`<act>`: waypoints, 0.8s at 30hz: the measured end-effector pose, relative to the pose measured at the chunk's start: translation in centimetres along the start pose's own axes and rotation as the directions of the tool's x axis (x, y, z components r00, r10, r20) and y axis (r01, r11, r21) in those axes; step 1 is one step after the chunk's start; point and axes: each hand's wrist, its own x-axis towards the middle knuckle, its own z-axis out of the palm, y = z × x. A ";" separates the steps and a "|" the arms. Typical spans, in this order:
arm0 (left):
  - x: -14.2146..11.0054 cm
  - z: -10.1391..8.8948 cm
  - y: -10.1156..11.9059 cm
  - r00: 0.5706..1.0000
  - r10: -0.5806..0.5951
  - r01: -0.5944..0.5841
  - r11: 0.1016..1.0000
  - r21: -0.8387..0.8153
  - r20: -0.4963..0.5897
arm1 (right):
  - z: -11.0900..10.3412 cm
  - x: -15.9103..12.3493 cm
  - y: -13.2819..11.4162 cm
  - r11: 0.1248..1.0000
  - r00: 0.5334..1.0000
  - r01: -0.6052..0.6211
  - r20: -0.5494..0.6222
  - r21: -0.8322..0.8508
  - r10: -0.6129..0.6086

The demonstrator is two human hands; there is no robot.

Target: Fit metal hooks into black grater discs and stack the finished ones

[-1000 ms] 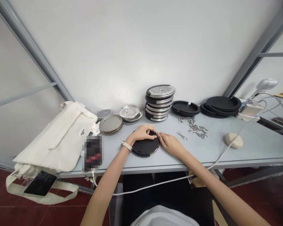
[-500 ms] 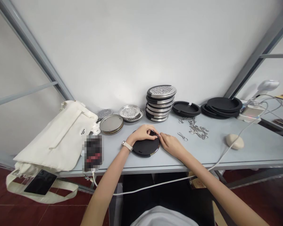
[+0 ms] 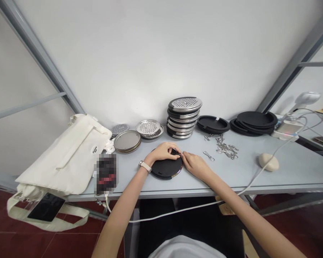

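Note:
A round black disc (image 3: 166,168) with a thin metal edge lies flat on the grey table (image 3: 244,175). My left hand (image 3: 161,151) rests over its far rim, with the fingers curled around a small dark piece (image 3: 176,152) at the edge. My right hand (image 3: 194,165) comes in from the right, and its fingertips pinch at that same spot. The pinched item is too small to make out and looks metallic. Loose metal hooks (image 3: 226,148) lie in a heap to the right, with a single hook (image 3: 208,156) just off my right hand.
Along the wall stand a stack of perforated steel discs (image 3: 184,118), flat metal discs (image 3: 127,141) and stacked black discs (image 3: 254,122). A cream tote bag (image 3: 70,154) lies at the left edge. A white cable (image 3: 177,210) runs below the table's front edge.
My hands and the black disc keep the same hold. The whole view drifts slightly, shifting the table items a little to the right.

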 end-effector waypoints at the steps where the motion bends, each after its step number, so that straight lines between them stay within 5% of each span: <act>1: 0.0 0.0 0.0 1.000 0.002 -0.002 1.000 0.000 0.000 | 0.0 0.0 0.0 1.000 1.000 0.000 0.000 -0.001 0.000; 24: 0.0 -0.1 0.2 1.000 -0.011 0.011 1.000 -0.004 0.003 | 0.0 0.0 0.0 1.000 1.000 0.002 -0.001 -0.004 -0.002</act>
